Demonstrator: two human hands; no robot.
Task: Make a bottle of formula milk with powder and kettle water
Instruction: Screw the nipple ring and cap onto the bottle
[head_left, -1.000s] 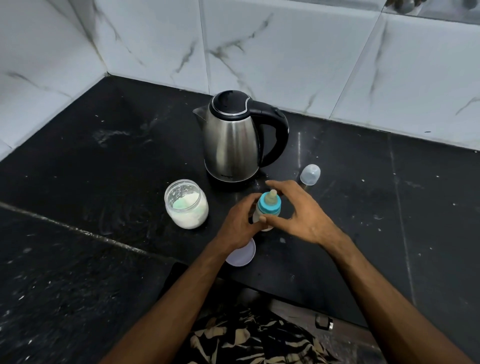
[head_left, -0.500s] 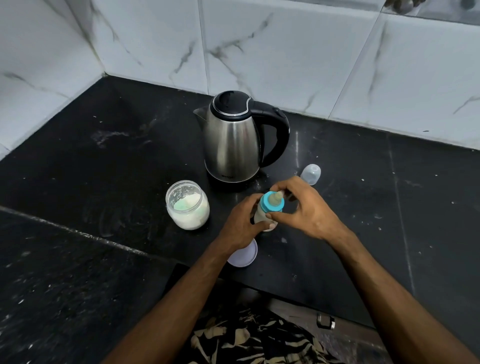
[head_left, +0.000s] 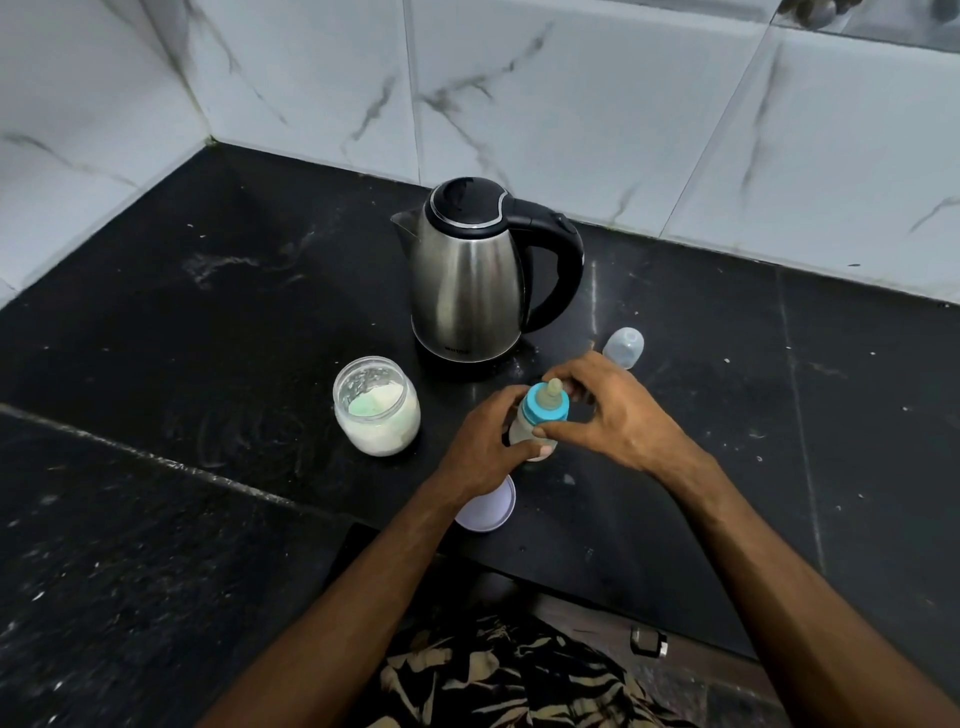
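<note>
A small baby bottle (head_left: 523, 428) with a blue collar and teat (head_left: 546, 404) stands on the black counter in front of the steel kettle (head_left: 470, 275). My left hand (head_left: 485, 447) grips the bottle's body from the left. My right hand (head_left: 610, 410) curls its thumb and fingers round the blue collar. An open glass jar of white powder (head_left: 376, 408) stands to the left of the bottle. The bottle's clear cap (head_left: 624, 347) lies behind my right hand.
A white round jar lid (head_left: 493, 512) lies on the counter under my left wrist. The black counter (head_left: 208, 322) meets marble-tiled walls at the back and left. Its front edge runs close below my arms.
My right hand has turned on the blue collar, its fingers shifting round it. My left hand keeps hold of the bottle, which stays in place.
</note>
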